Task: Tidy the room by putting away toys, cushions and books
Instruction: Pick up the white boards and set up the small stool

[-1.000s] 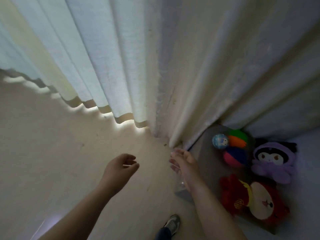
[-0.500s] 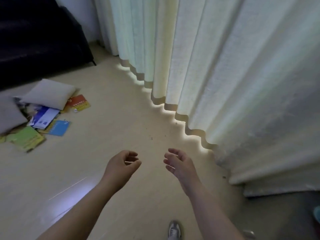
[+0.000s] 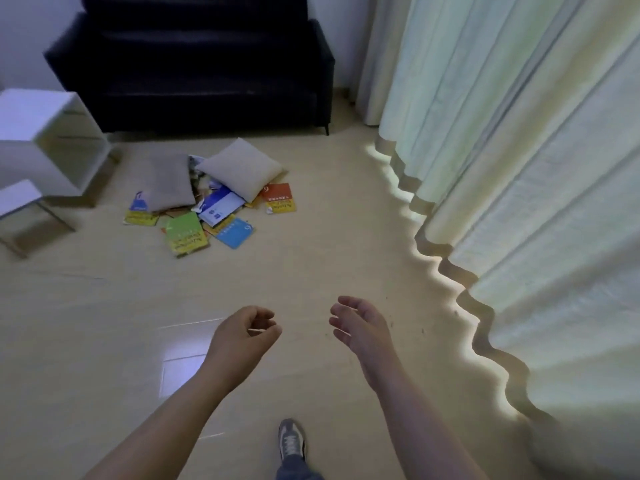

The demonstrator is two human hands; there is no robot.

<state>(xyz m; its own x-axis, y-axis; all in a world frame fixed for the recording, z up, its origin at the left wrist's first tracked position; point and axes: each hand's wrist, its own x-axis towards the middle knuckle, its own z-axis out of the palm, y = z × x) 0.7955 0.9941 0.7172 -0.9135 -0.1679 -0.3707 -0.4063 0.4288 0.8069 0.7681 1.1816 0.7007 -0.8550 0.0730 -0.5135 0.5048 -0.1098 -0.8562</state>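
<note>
Two beige cushions lie on the floor ahead: a flat one (image 3: 168,183) on the left and a plumper one (image 3: 242,169) on the right. Under and around them lie several colourful books, among them a green one (image 3: 185,233), a blue one (image 3: 235,232) and an orange one (image 3: 278,197). My left hand (image 3: 242,336) hangs in front of me with loosely curled fingers and holds nothing. My right hand (image 3: 360,323) is beside it, fingers relaxed, also holding nothing. Both hands are well short of the pile.
A dark sofa (image 3: 194,64) stands against the far wall behind the pile. A white cube shelf (image 3: 48,140) and a small white table (image 3: 20,199) are at the left. Pale curtains (image 3: 519,168) run along the right. My shoe (image 3: 291,441) is on the floor below.
My view has swung left, away from the corner with the plush toys and balls, onto the sofa and the pile of cushions and books. Both hands stayed out front, holding nothing.
</note>
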